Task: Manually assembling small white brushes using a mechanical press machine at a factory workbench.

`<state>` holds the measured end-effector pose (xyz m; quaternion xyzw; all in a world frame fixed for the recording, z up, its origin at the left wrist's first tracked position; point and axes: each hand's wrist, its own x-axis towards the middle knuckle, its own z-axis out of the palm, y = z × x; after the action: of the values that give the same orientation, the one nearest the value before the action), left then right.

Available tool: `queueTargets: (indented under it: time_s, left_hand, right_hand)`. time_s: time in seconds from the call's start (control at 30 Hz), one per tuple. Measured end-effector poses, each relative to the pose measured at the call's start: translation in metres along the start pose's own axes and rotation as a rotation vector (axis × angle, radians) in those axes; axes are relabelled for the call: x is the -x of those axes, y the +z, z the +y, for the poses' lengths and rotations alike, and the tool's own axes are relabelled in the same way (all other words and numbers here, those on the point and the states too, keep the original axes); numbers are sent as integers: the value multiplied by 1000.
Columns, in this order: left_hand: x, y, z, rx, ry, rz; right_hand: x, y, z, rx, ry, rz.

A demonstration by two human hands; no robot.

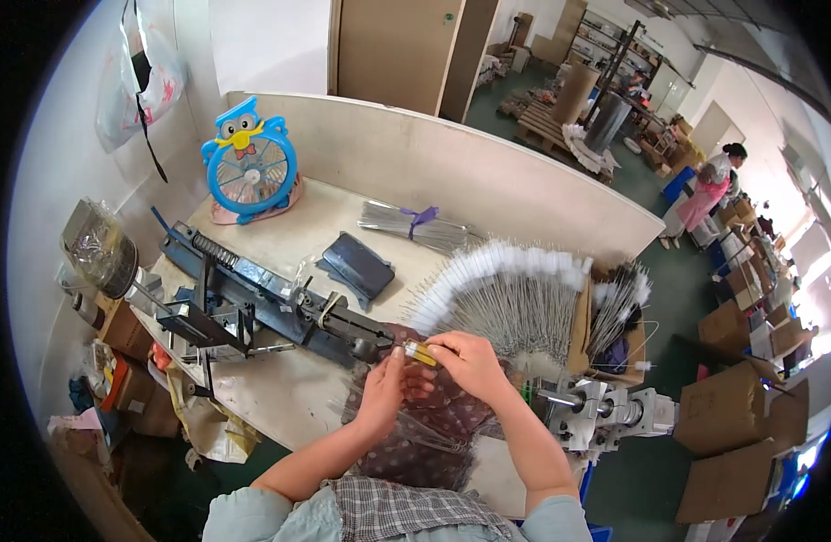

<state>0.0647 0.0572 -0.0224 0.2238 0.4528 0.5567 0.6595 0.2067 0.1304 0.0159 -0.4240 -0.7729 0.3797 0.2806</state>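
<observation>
Above the bench (320, 217), right hand (469, 363) pinches yellow piece (421, 353); left hand (388, 388) alongside, hold cannot be told. White-tipped wires (510, 312) fanned beyond, presumably for easy picking.

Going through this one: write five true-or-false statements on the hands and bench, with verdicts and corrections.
1. The right hand holds a small yellow object. True.
2. The animal-shaped fan is red all over. False: the fan is mainly blue.
3. A purple tie binds a bundle of thin rods. True.
4. The dark case lies right of the white-tipped rods. False: the dark case lies left of the white-tipped rods.
5. Both forearms are bare. True.
</observation>
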Motion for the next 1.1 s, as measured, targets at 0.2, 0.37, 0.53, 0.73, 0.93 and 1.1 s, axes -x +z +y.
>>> queueTargets:
  time_s: [0.2,0.37,0.53,0.73,0.93,1.1]
  left_hand:
    - [-7,2,-4,300,-50,52]
    - [-6,4,-11,374,38,113]
    - [-5,9,-11,344,46,106]
    - [-9,3,-20,338,131,95]
    - [-5,13,-13,343,128,113]
    - [-4,18,-11,312,135,121]
  right_hand:
    - [10,13,-15,400,-206,147]
    - [9,31,-17,542,-270,264]
    - [10,21,-11,516,-389,328]
    - [10,19,-8,498,-450,317]
    - [20,7,-1,507,-417,319]
    - [19,6,-3,490,-414,289]
